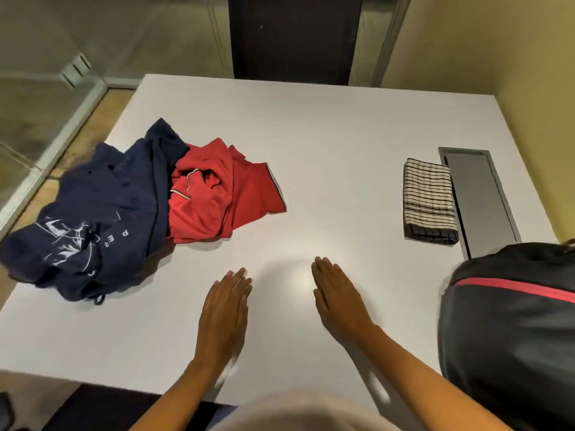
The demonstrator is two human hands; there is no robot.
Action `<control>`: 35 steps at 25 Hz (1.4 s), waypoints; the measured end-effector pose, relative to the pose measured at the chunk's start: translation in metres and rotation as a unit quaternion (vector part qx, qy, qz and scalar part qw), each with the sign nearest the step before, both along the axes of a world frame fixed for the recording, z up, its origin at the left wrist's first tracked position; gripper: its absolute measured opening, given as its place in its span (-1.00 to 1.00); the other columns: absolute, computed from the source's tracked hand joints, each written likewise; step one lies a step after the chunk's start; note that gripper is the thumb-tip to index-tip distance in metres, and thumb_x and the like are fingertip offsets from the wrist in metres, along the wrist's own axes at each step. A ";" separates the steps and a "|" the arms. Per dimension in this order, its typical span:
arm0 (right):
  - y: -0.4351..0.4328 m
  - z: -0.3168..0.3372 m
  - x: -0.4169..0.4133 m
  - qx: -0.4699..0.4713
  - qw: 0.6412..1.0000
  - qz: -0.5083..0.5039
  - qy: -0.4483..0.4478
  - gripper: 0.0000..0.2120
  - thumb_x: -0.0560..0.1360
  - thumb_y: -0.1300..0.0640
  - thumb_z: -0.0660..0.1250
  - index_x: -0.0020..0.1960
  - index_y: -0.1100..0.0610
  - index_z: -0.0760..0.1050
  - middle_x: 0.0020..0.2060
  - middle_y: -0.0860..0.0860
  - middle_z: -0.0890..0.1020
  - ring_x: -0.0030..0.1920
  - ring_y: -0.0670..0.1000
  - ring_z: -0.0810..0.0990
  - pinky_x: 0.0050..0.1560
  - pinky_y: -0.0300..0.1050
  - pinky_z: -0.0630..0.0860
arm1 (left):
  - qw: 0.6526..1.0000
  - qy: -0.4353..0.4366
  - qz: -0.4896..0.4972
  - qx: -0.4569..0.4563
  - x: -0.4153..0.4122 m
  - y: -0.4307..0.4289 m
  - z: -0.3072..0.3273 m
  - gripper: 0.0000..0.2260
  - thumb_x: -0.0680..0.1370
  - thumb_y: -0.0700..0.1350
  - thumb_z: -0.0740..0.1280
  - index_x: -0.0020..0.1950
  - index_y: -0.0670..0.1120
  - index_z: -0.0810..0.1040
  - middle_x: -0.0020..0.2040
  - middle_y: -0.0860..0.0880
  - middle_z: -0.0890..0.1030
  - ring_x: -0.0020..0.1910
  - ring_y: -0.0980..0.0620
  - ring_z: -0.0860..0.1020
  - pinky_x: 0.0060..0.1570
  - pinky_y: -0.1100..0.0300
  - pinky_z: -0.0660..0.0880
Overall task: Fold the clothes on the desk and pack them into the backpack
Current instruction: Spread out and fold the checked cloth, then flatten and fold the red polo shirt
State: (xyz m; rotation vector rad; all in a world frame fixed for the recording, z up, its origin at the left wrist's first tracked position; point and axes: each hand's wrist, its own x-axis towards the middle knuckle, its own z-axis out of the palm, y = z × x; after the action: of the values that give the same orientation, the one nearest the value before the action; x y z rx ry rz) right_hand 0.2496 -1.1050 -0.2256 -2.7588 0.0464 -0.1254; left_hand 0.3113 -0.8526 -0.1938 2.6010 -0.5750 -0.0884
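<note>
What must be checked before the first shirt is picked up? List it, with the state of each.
1. Left hand holds nothing: ok.
2. Right hand holds nothing: ok.
3. Red shirt folded: not ok, it lies crumpled against the navy shirt.
4. Bare desk ahead of the hands for folding: ok.
5. Backpack open: cannot tell.
6. Striped cloth folded: ok.

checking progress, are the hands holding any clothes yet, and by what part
Nothing is held. The left hand and right hand are flat and open over the desk, apart from the clothes.
</note>
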 end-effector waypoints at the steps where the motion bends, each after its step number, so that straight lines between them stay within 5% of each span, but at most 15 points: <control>1: 0.007 -0.001 -0.002 0.003 1.000 0.000 0.003 -0.51 0.60 0.11 0.06 0.49 0.25 0.26 0.50 0.09 0.27 0.52 0.04 0.17 0.53 -0.12 -0.05 | 1.000 -0.011 0.010 0.001 -0.006 0.009 0.003 -0.62 0.62 -0.08 0.03 0.38 0.00 0.46 0.45 0.10 0.36 0.48 0.07 0.25 0.48 0.11 0.11; 4: 0.023 0.000 0.001 0.016 1.000 0.004 0.004 -0.50 0.57 0.10 0.06 0.46 0.28 0.32 0.45 0.14 0.35 0.48 0.11 0.27 0.51 -0.10 0.00 | 0.997 -0.032 0.067 -0.021 -0.016 0.034 0.014 -0.64 0.64 -0.08 0.03 0.36 -0.01 0.47 0.44 0.06 0.38 0.47 0.06 0.25 0.47 0.07 0.12; 6: 0.032 0.000 0.006 -0.017 0.997 0.063 -0.029 -0.55 0.54 0.13 0.12 0.36 0.29 0.44 0.35 0.17 0.48 0.37 0.18 0.43 0.44 0.00 0.22 | 0.993 -0.044 0.105 -0.034 -0.018 0.049 0.022 -0.65 0.64 -0.09 0.05 0.37 0.01 0.45 0.45 0.10 0.34 0.49 0.09 0.20 0.48 0.09 0.08; 8: 0.041 0.003 0.019 -0.052 0.989 0.116 -0.077 -0.70 0.51 0.22 0.19 0.17 0.28 0.55 0.15 0.16 0.60 0.16 0.21 0.54 0.26 0.06 0.42 | 0.990 -0.060 0.126 -0.032 -0.010 0.061 0.029 -0.66 0.63 -0.09 0.07 0.37 0.00 0.44 0.47 0.11 0.30 0.51 0.12 0.14 0.49 0.13 0.02; 11: 0.063 0.018 0.051 -0.043 0.983 0.112 -0.139 -0.90 0.45 0.31 0.27 -0.10 0.23 0.56 -0.21 0.11 0.61 -0.15 0.22 0.54 0.07 0.06 0.45 | 0.986 -0.084 0.144 -0.001 0.021 0.083 0.041 -0.62 0.58 -0.07 0.14 0.39 -0.05 0.42 0.52 0.03 0.24 0.53 0.03 0.10 0.50 0.06 -0.01; 14: 0.094 0.035 0.098 -0.049 0.982 0.096 -0.153 -0.77 0.50 0.20 0.29 0.12 0.21 0.60 0.02 0.15 0.64 0.09 0.24 0.56 0.25 0.07 0.42 | 0.973 -0.132 0.159 0.104 0.069 0.115 0.055 -0.52 0.53 -0.05 0.28 0.46 -0.01 0.35 0.56 -0.06 0.14 0.54 -0.13 0.08 0.46 -0.19 0.02; 18: 0.143 0.077 0.167 -0.042 0.993 0.076 -0.086 -0.49 0.57 -0.09 0.10 0.47 0.07 0.34 0.45 0.18 0.34 0.47 0.29 0.22 0.44 0.31 0.17 | 0.958 -0.100 0.214 0.162 0.135 0.157 0.062 -0.47 0.54 0.25 0.10 0.51 0.25 0.15 0.59 -0.07 -0.05 0.54 -0.26 -0.09 0.32 -0.45 -0.13; 21: 0.172 0.086 0.217 -0.082 0.993 0.079 -0.020 -0.38 0.54 -0.28 -0.02 0.56 -0.12 0.09 0.57 0.14 0.00 0.54 0.30 -0.11 0.42 0.45 -0.11 | 0.958 -0.074 0.188 0.202 0.169 0.180 0.048 -0.39 0.47 0.44 -0.03 0.50 0.34 0.05 0.59 -0.03 -0.11 0.52 -0.32 -0.13 0.24 -0.54 -0.07; 24: 0.181 0.072 0.257 -0.132 0.987 0.083 0.030 -0.37 0.50 -0.38 -0.02 0.53 -0.30 -0.05 0.58 0.07 -0.15 0.51 0.36 -0.05 0.32 0.56 -0.16 | 0.957 -0.064 0.186 0.215 0.195 0.180 0.033 -0.35 0.42 0.51 -0.10 0.49 0.37 0.02 0.59 -0.01 -0.07 0.52 -0.34 -0.13 0.19 -0.58 -0.01; 28: 0.170 0.045 0.285 -0.182 0.980 0.060 0.049 -0.34 0.42 -0.40 0.10 0.48 -0.36 0.03 0.53 0.12 0.19 0.33 0.41 0.34 0.22 0.66 0.03 | 0.956 -0.070 0.178 0.224 0.236 0.176 0.016 -0.33 0.42 0.51 -0.08 0.50 0.32 0.11 0.58 -0.07 0.06 0.50 -0.38 -0.01 0.15 -0.62 -0.03; 35: 0.132 0.033 0.275 -0.206 0.977 0.009 0.054 -0.42 0.43 -0.31 0.08 0.46 -0.35 0.19 0.33 0.11 0.44 0.17 0.28 0.41 0.29 0.59 0.03 | 0.958 -0.083 0.161 0.222 0.296 0.181 0.010 -0.32 0.42 0.52 -0.12 0.51 0.32 0.06 0.59 -0.04 0.00 0.51 -0.36 -0.08 0.17 -0.61 -0.10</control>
State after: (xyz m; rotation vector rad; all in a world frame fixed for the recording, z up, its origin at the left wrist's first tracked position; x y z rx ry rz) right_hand 0.5246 -0.9728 -0.1930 -3.1773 0.0274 0.0249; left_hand 0.6074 -0.6712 -0.1837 3.1260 -0.1905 0.1226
